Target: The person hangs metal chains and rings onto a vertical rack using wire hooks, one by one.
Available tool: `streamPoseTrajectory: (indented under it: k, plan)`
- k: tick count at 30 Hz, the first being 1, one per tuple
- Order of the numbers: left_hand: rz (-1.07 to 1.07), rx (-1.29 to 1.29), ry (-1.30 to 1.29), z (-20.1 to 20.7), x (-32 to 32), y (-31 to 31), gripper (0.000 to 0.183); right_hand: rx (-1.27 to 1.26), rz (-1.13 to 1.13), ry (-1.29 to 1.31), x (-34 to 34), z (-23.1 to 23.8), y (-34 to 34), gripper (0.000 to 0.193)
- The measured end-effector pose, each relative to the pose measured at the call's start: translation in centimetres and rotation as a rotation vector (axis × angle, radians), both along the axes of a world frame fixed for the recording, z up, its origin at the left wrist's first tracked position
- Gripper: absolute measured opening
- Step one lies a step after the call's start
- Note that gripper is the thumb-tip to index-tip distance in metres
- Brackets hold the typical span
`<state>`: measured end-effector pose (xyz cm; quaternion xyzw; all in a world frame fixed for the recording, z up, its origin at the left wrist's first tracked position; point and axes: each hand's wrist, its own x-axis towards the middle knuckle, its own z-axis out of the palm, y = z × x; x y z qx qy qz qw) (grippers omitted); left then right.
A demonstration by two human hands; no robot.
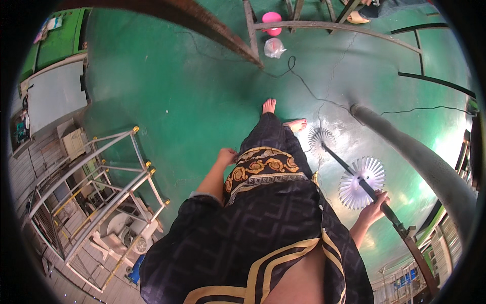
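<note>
Down beside the patterned dark trousers [268, 167], my left hand [228, 156] hangs with its fingers curled in. Whether anything is inside them is hidden. My right hand [373, 210] is closed around a dark rod [393, 217] that slants across the right side. Just beyond that hand, a round metal disc with slatted, fan-like edges [361, 183] is mounted on the rod. A second slatted disc [322, 142] sits at the rod's far end, close to my bare foot [296, 125].
A metal-pipe frame [109, 187] with yellow end caps stands at left. A thick grey post [405, 152] leans across the right. Black cable [304, 83] crosses the green floor [152, 76]. Ahead are a pink container [272, 23], a plastic bag [274, 48] and another person's foot [357, 18].
</note>
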<state>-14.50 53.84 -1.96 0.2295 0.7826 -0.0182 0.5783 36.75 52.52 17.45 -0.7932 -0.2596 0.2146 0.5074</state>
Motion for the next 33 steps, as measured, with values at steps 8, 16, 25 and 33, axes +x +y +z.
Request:
streamPoseTrajectory:
  k: [8, 16, 25, 33]
  plan:
    - [-0.02, 0.084, -0.053, -1.7, -1.7, -1.1, 0.021, -0.077, -0.059, -0.06, -2.4, -0.2, -1.1, 0.031]
    - [0.078, 0.217, -0.083, -1.0, -4.9, -1.0, 0.024, -0.027, -0.083, 0.07, -3.8, -1.8, -3.9, 0.034]
    - [0.231, 0.197, -0.065, -3.0, -10.2, -12.4, 0.023, -0.168, -0.203, 0.234, -2.8, -2.1, -7.4, 0.046]
    - [0.497, 0.134, -0.12, -3.0, -10.3, -20.8, 0.019, -0.163, -0.248, 0.302, -2.3, -2.6, -10.8, 0.056]
